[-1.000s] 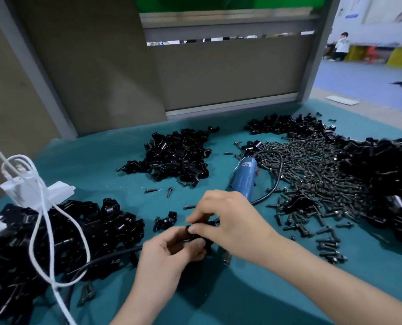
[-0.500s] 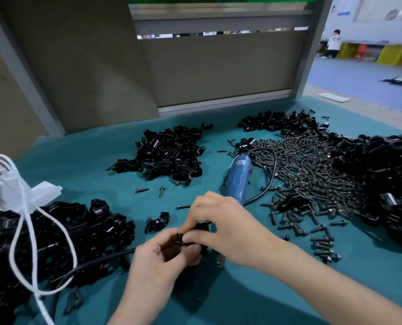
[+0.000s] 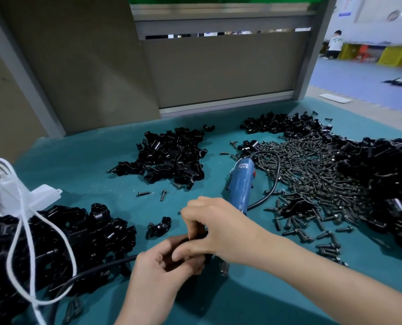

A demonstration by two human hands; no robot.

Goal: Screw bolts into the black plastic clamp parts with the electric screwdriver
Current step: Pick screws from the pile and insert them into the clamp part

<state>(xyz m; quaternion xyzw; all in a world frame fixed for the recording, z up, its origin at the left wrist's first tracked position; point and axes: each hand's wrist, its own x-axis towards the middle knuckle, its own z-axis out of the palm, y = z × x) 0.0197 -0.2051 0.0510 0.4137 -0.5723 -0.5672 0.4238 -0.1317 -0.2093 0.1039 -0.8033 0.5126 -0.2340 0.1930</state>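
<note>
Low in the middle of the view, my left hand (image 3: 169,266) and my right hand (image 3: 215,227) meet over the green mat. Both curl round one small black clamp part (image 3: 202,233), which is mostly hidden by the fingers. The blue electric screwdriver (image 3: 241,184) lies on the mat just beyond my right hand, untouched, its black cord looping to the right. A wide heap of dark bolts (image 3: 312,174) spreads to its right. One loose clamp part (image 3: 159,227) sits just left of my hands.
Piles of black clamp parts lie at the centre back (image 3: 169,156), back right (image 3: 277,124), far right (image 3: 387,184) and near left (image 3: 54,242). A white cord (image 3: 21,231) hangs over the left pile. Two stray bolts (image 3: 153,194) lie mid-mat. A partition wall stands behind.
My hands stay together on the clamp part; the right fingers have shifted slightly on it. The camera has drifted a little. The screwdriver has not moved.
</note>
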